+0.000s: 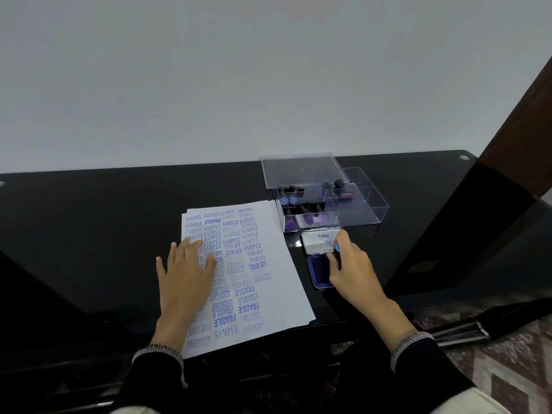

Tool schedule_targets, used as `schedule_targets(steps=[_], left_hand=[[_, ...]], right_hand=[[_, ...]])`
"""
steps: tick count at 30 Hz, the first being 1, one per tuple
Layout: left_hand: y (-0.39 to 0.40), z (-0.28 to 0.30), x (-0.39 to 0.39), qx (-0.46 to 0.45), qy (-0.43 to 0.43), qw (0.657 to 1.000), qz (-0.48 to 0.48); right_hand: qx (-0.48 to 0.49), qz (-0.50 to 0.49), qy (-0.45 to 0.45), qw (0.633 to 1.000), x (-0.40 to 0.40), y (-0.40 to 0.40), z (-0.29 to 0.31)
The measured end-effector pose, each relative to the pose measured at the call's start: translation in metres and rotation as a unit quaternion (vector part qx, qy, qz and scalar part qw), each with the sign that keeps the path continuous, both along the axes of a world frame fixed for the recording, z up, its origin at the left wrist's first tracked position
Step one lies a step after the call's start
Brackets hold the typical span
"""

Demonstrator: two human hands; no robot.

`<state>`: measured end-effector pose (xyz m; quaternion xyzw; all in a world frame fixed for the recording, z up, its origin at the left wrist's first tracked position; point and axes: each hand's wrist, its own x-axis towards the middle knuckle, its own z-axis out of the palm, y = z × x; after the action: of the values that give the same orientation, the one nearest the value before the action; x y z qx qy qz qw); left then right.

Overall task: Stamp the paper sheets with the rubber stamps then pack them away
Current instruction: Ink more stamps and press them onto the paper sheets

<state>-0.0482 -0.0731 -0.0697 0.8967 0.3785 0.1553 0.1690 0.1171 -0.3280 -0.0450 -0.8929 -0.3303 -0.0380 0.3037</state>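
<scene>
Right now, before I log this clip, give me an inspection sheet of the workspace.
Surface: glossy black table, reflective.
Job's things: paper sheets stacked and covered in blue stamp marks; ink pad open, its lid raised; clear box open, holding rubber stamps.
Clutter: nothing seen.
Grips: left hand rests flat on the sheets; right hand holds a blue-capped stamp over the ink pad.
Cables: nothing seen.
Surroundings: plain white wall behind; dark wooden panel at right; patterned floor lower right.
</scene>
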Motion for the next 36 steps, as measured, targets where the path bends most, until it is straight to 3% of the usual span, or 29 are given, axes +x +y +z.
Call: schedule_targets(steps=[3, 8, 13, 19, 36], left_hand=[[0.0, 0.0, 0.0, -0.001, -0.001, 1.0, 0.002], [0.0, 0.0, 0.0, -0.001, -0.002, 1.0, -0.001], [0.0, 0.0, -0.001, -0.001, 0.0, 1.0, 0.0], [0.0, -0.001, -0.001, -0.001, 0.0, 1.0, -0.002], [0.0, 0.002, 0.0, -0.007, -0.016, 1.0, 0.006]], right_hand=[[0.018, 0.006, 0.027, 0.999, 0.003, 0.0, 0.002], [-0.027, -0.007, -0.016, 1.0, 0.001, 0.002, -0.001], [0.0, 0.0, 0.024, 1.0, 0.004, 0.001, 0.004], [-0.031, -0.013, -0.023, 0.999, 0.0, 0.004, 0.0], [-0.016, -0.033, -0.005, 0.999, -0.008, 0.003, 0.005]])
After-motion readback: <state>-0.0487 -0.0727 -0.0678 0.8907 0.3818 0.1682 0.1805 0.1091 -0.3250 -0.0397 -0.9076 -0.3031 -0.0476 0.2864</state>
